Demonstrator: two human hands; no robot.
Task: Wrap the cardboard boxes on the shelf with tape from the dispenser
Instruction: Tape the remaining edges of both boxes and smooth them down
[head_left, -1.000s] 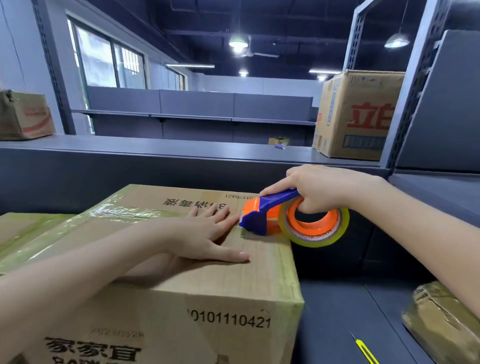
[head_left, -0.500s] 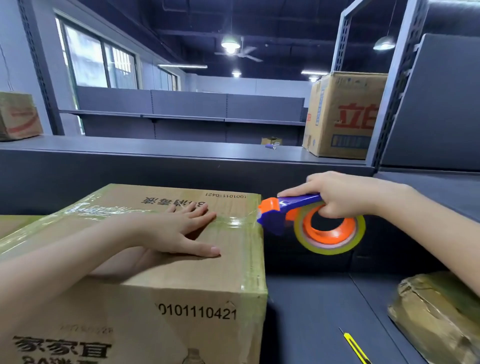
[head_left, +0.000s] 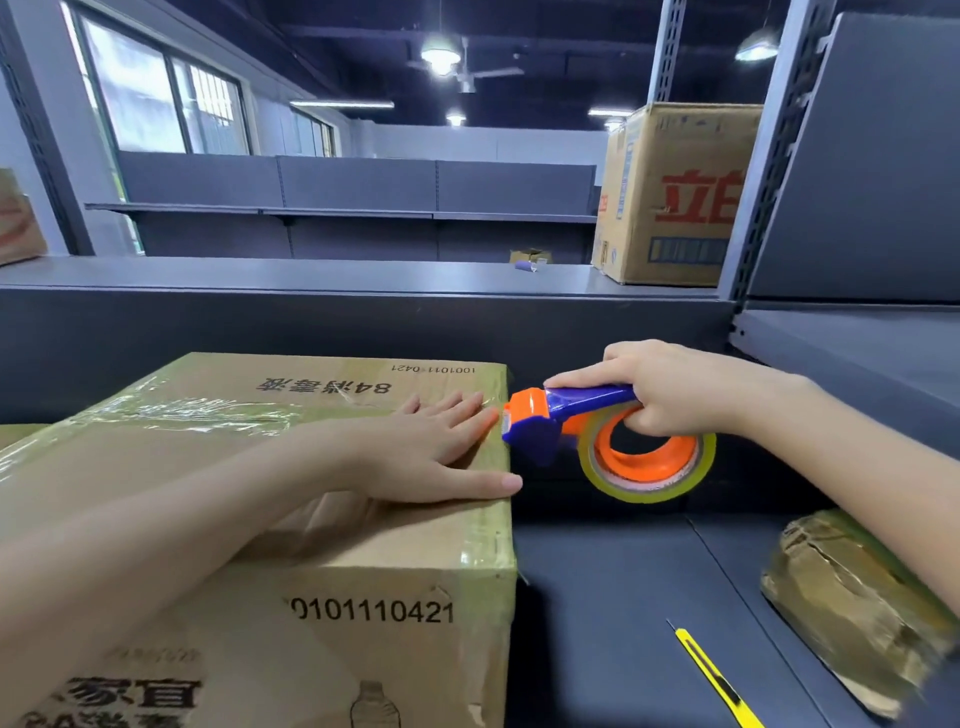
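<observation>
A large cardboard box (head_left: 332, 597) with printed numbers stands on the dark shelf (head_left: 613, 597), its top crossed by shiny clear tape. My left hand (head_left: 431, 452) lies flat on the box top near its right edge, fingers straight. My right hand (head_left: 670, 389) grips the blue handle of an orange and blue tape dispenser (head_left: 597, 441) with a yellowish tape roll. The dispenser's head is at the box's upper right edge, just beyond my left fingertips.
A yellow utility knife (head_left: 711, 675) lies on the shelf at the lower right. A crumpled tape-wrapped box (head_left: 852, 608) sits at the right edge. Another cardboard box (head_left: 675, 197) with red characters stands on the upper ledge. A grey shelf upright (head_left: 763, 156) rises on the right.
The dispenser moved right off the box top and now sits back at the box's right edge. My left hand slid right along the top toward that edge.
</observation>
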